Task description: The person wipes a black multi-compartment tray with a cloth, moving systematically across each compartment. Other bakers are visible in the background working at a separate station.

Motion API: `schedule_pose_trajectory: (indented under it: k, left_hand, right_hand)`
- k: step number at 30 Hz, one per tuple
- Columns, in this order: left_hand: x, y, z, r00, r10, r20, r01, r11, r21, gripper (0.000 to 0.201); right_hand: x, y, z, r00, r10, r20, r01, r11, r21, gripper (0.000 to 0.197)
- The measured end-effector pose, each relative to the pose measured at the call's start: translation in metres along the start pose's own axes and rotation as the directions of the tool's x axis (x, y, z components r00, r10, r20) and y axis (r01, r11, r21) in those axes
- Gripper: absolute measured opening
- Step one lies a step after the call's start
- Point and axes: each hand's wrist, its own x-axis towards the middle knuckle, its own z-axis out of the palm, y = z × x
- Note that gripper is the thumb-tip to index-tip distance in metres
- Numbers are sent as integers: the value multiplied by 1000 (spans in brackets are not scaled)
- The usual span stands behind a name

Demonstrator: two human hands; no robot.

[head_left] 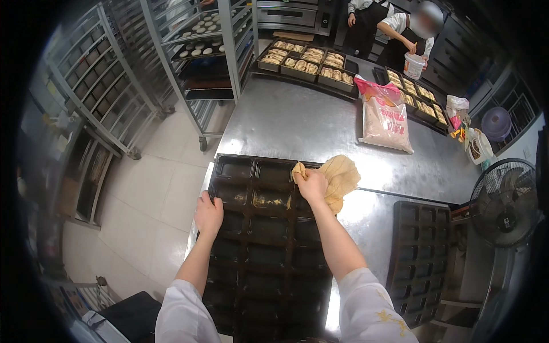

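Observation:
A large dark baking pan (269,240) with rows of rectangular wells lies in front of me on the steel table. My left hand (209,214) is closed over the pan's left rim. In my right hand (312,186) is a bunched yellow-tan cloth (342,174), at the pan's far right corner; its loose part spreads to the right past the rim. Yellowish crumbs or residue show in a well of the second row. My forearms cover parts of the pan's sides.
Farther along the steel table (274,123) stand a pink-and-clear bag (384,117) and trays of filled loaf tins (309,60). Another multi-well pan (420,251) lies right, near a black fan (506,203). A wheeled rack (229,57) stands left. Across the table, a person holds a white tub (414,66).

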Motion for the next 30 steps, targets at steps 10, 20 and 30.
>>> schedule_pose_trajectory:
  k: [10,20,30]
  left_hand:
    - [4,-3,1,999,31,18,-31,1000,0,36]
    - [5,-5,4,999,37,-1,-37,999,-19,36]
    - [4,-3,4,999,30,-16,-30,999,-16,35]
  right_hand:
    - [11,24,-58,838,-423,346,436,899,42,27]
    - [5,-2,-10,994,106,-10,-106,994,-1,36]
    - [13,-13,0,995,93,42,-90,992,-85,40]
